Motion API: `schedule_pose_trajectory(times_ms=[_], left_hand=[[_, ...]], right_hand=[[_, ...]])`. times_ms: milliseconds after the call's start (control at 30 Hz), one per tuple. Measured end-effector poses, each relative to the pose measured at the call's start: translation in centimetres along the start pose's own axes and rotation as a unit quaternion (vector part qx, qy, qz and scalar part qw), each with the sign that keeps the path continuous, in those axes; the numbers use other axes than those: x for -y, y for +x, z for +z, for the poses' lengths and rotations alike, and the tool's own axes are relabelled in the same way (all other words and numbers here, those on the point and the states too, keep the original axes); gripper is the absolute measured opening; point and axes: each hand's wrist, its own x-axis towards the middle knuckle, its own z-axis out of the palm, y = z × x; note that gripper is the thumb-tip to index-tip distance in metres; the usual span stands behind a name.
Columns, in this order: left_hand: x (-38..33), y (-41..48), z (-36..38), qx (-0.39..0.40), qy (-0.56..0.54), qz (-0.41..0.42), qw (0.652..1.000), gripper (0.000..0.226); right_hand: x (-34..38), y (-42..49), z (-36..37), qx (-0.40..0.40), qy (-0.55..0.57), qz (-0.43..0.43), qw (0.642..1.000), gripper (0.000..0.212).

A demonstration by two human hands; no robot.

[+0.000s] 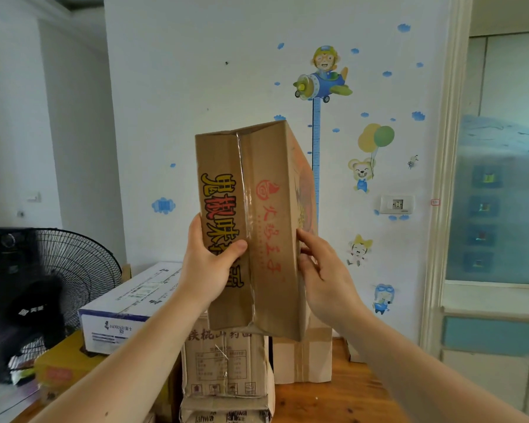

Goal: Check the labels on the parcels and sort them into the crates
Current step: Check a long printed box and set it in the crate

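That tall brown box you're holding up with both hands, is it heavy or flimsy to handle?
Probably fairly light: the cardboard box is held aloft, the left hand and right hand gripping only its lower half. Likely stiff, since its faces look flat, though the bottom corner looks crumpled. The glossy tape along its seam may be slick.

The raised parcel point(257, 227) blocks the middle. Beneath it, at 6 o'clock, stacked cartons point(226, 370) rise close, with a pale carton point(303, 358) just beside them. A white carton point(126, 312) stands at 8, a fan point(74, 270) at 9. Bare bench point(333, 398) shows at 5; open air lies at 12.
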Motion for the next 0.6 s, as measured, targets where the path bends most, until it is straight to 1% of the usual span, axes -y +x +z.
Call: schedule_pose_trajectory(times_ms=[300,467,600], left_hand=[[-0.1,0.1,-1.3,0.014,-0.053,-0.028,0.998,0.05],[-0.1,0.7,-2.5,0.029,-0.083,-0.065,0.994,0.063],[0.3,1.4,-2.6,0.044,-0.104,-0.079,0.99,0.058]], right_hand=[[-0.7,0.6,0.0,0.032,0.004,0.011,0.999,0.047],[-1.6,2.0,-0.4,0.026,-0.019,0.036,0.999,0.051],[-1.4,2.8,-0.3,0.02,-0.032,0.042,0.998,0.053]])
